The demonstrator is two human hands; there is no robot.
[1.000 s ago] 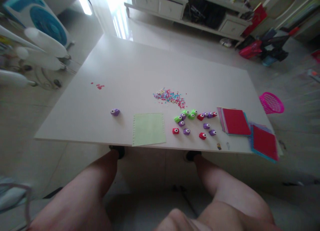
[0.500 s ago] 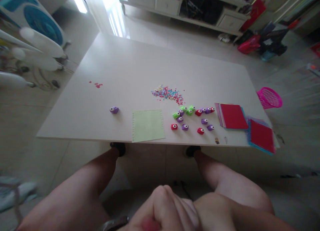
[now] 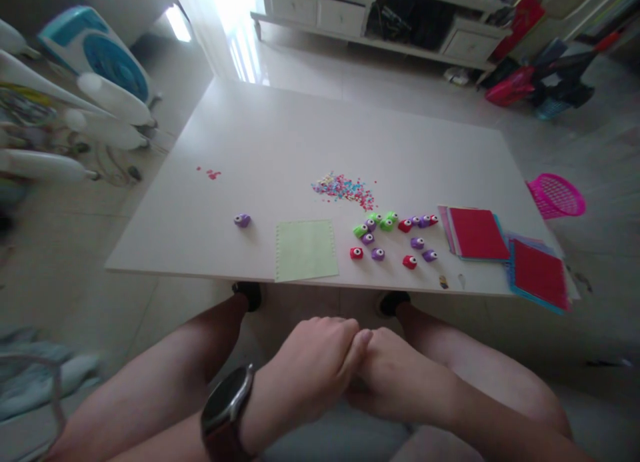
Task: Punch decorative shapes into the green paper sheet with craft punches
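My left hand (image 3: 317, 352), with a dark watch on its wrist, is closed and pressed against my right hand (image 3: 400, 372), which is closed too. They meet below the table's near edge, between my knees; anything inside them is hidden. On the white table (image 3: 280, 142) lies a pale green sheet (image 3: 306, 250) with small holes along its sides. Right of it sit several small red, purple and green pieces with eyes, among them a red one (image 3: 356, 253). A single purple one (image 3: 243, 220) sits to the left. Behind the sheet lies a pile of tiny coloured bits (image 3: 345, 189).
Stacks of coloured sheets, red on top (image 3: 477, 234) (image 3: 539, 273), lie at the table's right; the outer one overhangs the edge. Small red bits (image 3: 213, 175) lie at the left. A pink basket (image 3: 557, 195) stands beyond the right edge, and a white cabinet (image 3: 343, 17) across the floor.
Both hands have moved up in the view, closer to the table edge, and the watch now shows fully. The scene has shifted slightly right; the things on the table keep their places.
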